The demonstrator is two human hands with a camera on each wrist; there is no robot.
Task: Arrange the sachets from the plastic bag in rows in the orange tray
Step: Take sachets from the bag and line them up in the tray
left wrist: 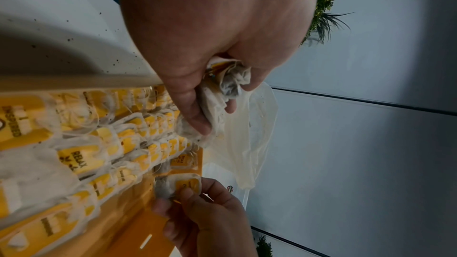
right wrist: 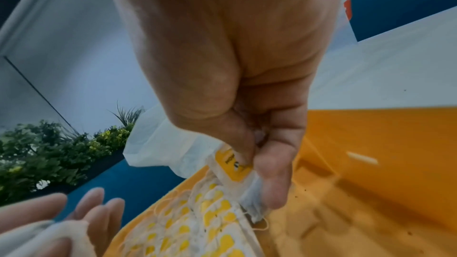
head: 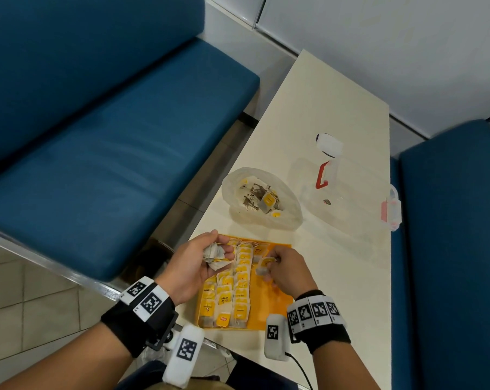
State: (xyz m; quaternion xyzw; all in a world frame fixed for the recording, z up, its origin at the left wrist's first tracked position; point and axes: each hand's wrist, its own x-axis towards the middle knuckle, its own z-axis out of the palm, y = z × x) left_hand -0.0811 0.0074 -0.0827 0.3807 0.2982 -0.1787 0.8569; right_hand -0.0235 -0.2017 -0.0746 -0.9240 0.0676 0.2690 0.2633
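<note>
The orange tray (head: 277, 302) lies on the white table near its front edge, with rows of yellow-tagged sachets (head: 232, 288) filling its left part. My left hand (head: 204, 257) hovers over the tray's far left corner and grips a crumpled bunch of sachets (head: 214, 256) (left wrist: 222, 83). My right hand (head: 277, 266) is above the tray's bare right part and pinches a single sachet (head: 265, 266) (left wrist: 184, 187) (right wrist: 235, 167) by its yellow tag. Behind the tray sits the open plastic bag (head: 262, 198) with several more sachets inside.
A clear plastic box with red latches (head: 351, 190) stands to the right of the bag. Blue padded benches (head: 97, 136) flank the table on the left and right. The table's left edge runs close to the tray.
</note>
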